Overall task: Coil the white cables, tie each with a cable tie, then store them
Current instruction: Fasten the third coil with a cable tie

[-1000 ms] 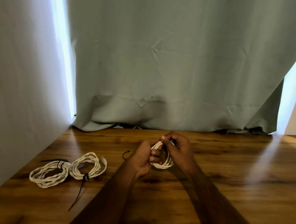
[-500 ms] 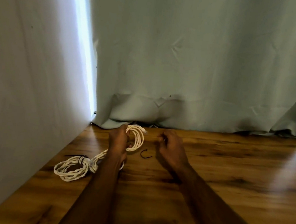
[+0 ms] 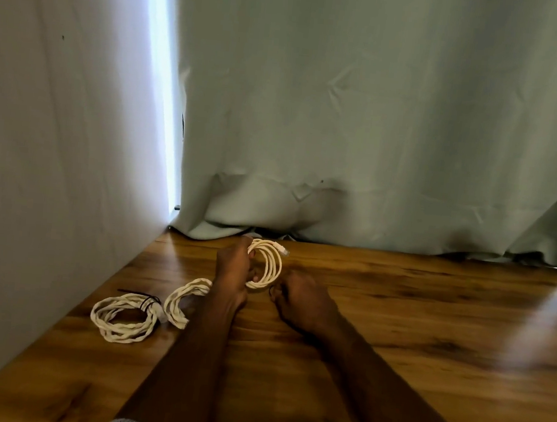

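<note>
My left hand (image 3: 233, 267) grips a coiled white cable (image 3: 271, 264) and holds it upright just above the wooden table (image 3: 412, 325), its connector end pointing right. My right hand (image 3: 300, 301) rests knuckles-up on the table right of the coil, fingers curled down. A dark sliver of a black cable tie (image 3: 271, 291) shows at its fingertips. Two more white coils lie at the left. The nearer coil (image 3: 120, 318) has a black tie (image 3: 146, 303) around it. My left forearm partly hides the second coil (image 3: 182, 300).
A grey wall (image 3: 51, 189) closes the table's left side. A pale green curtain (image 3: 379, 135) hangs along the far edge, its hem touching the wood. Bare wood stretches to the right of my hands.
My right hand let go of the coil and dropped onto the loose black tie. My left hand carried the coil a little left and away. The view shifted left.
</note>
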The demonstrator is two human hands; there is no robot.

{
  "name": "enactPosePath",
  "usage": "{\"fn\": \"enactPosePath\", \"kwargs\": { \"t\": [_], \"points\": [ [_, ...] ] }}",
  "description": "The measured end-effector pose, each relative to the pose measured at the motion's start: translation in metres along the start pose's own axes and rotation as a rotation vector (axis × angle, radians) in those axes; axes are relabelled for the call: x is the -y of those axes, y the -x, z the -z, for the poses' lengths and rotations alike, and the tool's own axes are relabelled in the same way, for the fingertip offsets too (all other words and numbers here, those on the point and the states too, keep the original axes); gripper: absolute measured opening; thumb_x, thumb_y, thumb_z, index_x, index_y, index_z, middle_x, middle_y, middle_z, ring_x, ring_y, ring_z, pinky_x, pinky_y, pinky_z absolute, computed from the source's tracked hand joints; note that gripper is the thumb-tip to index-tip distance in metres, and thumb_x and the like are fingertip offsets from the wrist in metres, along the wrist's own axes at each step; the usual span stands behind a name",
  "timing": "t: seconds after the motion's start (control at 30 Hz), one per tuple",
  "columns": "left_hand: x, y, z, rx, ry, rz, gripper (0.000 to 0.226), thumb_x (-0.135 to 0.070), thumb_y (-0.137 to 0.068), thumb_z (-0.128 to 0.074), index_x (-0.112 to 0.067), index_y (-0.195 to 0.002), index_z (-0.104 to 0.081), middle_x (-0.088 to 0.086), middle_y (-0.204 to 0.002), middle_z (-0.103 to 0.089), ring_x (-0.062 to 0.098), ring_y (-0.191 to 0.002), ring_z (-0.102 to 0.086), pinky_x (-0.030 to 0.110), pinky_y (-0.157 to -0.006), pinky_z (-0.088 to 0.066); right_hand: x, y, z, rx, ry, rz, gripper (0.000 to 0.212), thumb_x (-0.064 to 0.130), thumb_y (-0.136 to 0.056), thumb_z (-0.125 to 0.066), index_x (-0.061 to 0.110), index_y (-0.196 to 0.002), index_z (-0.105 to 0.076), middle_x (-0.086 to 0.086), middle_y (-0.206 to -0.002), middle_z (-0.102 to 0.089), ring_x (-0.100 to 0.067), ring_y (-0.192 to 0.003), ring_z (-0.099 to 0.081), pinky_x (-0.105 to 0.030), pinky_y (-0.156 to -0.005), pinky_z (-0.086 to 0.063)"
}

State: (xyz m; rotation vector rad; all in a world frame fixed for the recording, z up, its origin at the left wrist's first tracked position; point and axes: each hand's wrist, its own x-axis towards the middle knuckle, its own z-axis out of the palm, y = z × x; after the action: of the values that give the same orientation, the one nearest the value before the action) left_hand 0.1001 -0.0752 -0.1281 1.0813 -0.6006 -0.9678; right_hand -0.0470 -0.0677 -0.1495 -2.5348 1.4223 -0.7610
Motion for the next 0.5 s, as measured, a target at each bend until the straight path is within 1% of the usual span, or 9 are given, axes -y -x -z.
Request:
{"fn": "enactPosePath", "kwargs": {
  "t": [0.07,0.1,0.17,0.2,0.27,0.33,0.37,0.43,0.5],
  "points": [
    [0.004,0.000,-0.004,0.005,-0.032,-0.010,0.022,-0.028,-0.085,-0.064,-0.009,-0.089,-0.075,0.019,-0.090,-0.075,0.031,-0.074,-0.068,0.029,-0.052,-0.046,-0.006,0.002,0.007,-0.036,-0.081,-0.098,0.011,0.029,-0.100,-0.054,0.026,-0.101,-0.065,0.004,-0.101,-0.065,-0.012,-0.089,-0.058,-0.034,-0.078,-0.052],
    [0.006,0.000,-0.006,0.007,-0.047,-0.012,0.023,-0.029,-0.087,-0.063,-0.009,-0.091,-0.074,0.019,-0.089,-0.075,0.031,-0.074,-0.068,0.029,-0.051,-0.045,-0.010,0.003,0.012,-0.082,-0.199,-0.169,0.008,0.025,-0.100,-0.056,0.029,-0.098,-0.063,0.005,-0.097,-0.066,-0.012,-0.086,-0.060,-0.032,-0.071,-0.052],
    [0.008,0.002,-0.011,0.028,-0.068,-0.008,0.024,-0.028,-0.089,-0.063,-0.007,-0.092,-0.073,0.014,-0.083,-0.075,0.030,-0.069,-0.068,0.027,-0.049,-0.044,-0.020,0.008,0.022,-0.180,-0.473,-0.269,0.017,0.015,-0.097,-0.060,0.031,-0.092,-0.062,0.005,-0.086,-0.070,-0.015,-0.080,-0.066,-0.029,-0.059,-0.050],
    [0.009,0.004,-0.012,0.039,-0.079,-0.010,0.023,-0.027,-0.090,-0.062,-0.006,-0.090,-0.072,0.012,-0.077,-0.072,0.028,-0.063,-0.065,0.025,-0.047,-0.042,-0.025,0.009,0.026,-0.202,-0.589,-0.297,0.019,0.011,-0.096,-0.061,0.029,-0.089,-0.066,0.003,-0.083,-0.073,-0.017,-0.078,-0.068,-0.029,-0.057,-0.051],
    [0.010,0.009,-0.015,0.063,-0.098,-0.013,0.022,-0.024,-0.093,-0.061,-0.005,-0.084,-0.068,0.009,-0.067,-0.063,0.021,-0.051,-0.054,0.023,-0.046,-0.035,-0.032,0.010,0.036,-0.182,-0.744,-0.341,0.021,0.008,-0.095,-0.063,0.024,-0.085,-0.074,0.002,-0.083,-0.076,-0.021,-0.084,-0.072,-0.033,-0.066,-0.056],
    [0.012,0.012,-0.016,0.081,-0.111,-0.012,0.021,-0.023,-0.094,-0.060,-0.007,-0.083,-0.066,0.007,-0.064,-0.059,0.018,-0.048,-0.049,0.023,-0.045,-0.033,-0.035,0.010,0.043,-0.150,-0.881,-0.371,0.020,0.007,-0.096,-0.064,0.018,-0.087,-0.078,-0.002,-0.088,-0.078,-0.026,-0.092,-0.073,-0.039,-0.078,-0.060],
    [0.013,0.012,-0.017,0.089,-0.118,-0.008,0.020,-0.024,-0.094,-0.061,-0.008,-0.084,-0.067,0.006,-0.064,-0.060,0.017,-0.049,-0.050,0.023,-0.044,-0.033,-0.035,0.011,0.048,-0.140,-0.954,-0.378,0.019,0.007,-0.097,-0.063,0.015,-0.090,-0.078,-0.005,-0.089,-0.079,-0.027,-0.094,-0.074,-0.040,-0.080,-0.060],
    [0.015,0.013,-0.019,0.093,-0.134,0.002,0.018,-0.026,-0.094,-0.061,-0.011,-0.086,-0.068,0.005,-0.066,-0.062,0.014,-0.049,-0.052,0.022,-0.044,-0.036,-0.034,0.013,0.055,-0.142,-1.027,-0.376,0.017,0.003,-0.097,-0.062,0.011,-0.094,-0.077,-0.007,-0.089,-0.079,-0.023,-0.090,-0.075,-0.032,-0.073,-0.059],
    [0.016,0.012,-0.019,0.100,-0.154,0.005,0.019,-0.026,-0.094,-0.061,-0.012,-0.085,-0.068,0.004,-0.066,-0.060,0.013,-0.048,-0.048,0.023,-0.043,-0.036,-0.031,0.016,0.061,-0.163,-1.013,-0.371,0.019,-0.002,-0.095,-0.061,0.010,-0.092,-0.076,-0.005,-0.083,-0.078,-0.017,-0.080,-0.074,-0.026,-0.064,-0.056]
  ]
}}
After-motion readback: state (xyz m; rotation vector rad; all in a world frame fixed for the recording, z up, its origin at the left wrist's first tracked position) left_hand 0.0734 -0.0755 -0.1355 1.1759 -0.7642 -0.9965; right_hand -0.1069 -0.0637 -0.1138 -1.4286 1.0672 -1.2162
